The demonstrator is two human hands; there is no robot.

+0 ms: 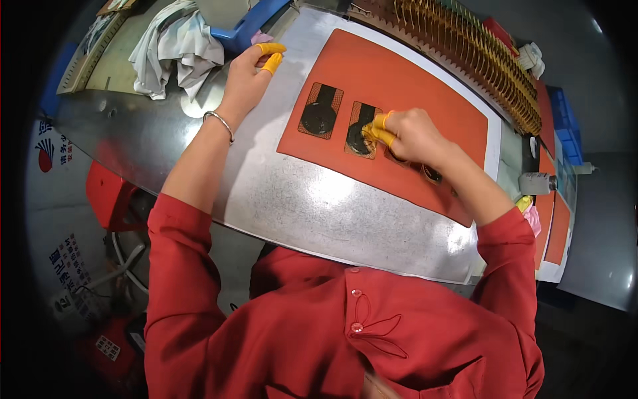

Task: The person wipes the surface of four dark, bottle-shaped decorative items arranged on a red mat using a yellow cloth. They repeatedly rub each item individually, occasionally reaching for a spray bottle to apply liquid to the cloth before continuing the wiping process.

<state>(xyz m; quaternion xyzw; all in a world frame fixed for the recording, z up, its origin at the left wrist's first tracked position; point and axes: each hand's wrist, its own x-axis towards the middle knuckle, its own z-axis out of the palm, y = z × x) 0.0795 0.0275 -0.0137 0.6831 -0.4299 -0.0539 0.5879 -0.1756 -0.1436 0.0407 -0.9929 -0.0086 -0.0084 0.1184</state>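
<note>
My right hand [405, 135], with yellow finger cots on its fingertips, is bent in a pinch over the second flat piece [357, 143] from the left. This piece has a black round disc and a mesh-patterned border; whatever is between the fingertips is too small to make out. Left of it lies a similar piece [320, 118] with a black strip above its disc. Another such piece [431, 174] shows partly beneath my right wrist. All lie on an orange mat [399, 73]. My left hand [249, 74], also in yellow cots, hovers left of the mat, thumb and forefinger close together.
A metal tabletop [292, 206] lies under the mat. Behind it runs a slotted rack [458, 50] of thin upright pieces. Crumpled grey cloth [176, 50] and a blue bin [249, 26] are at far left. A small bottle [537, 183] stands at right; a red stool [109, 194] is below left.
</note>
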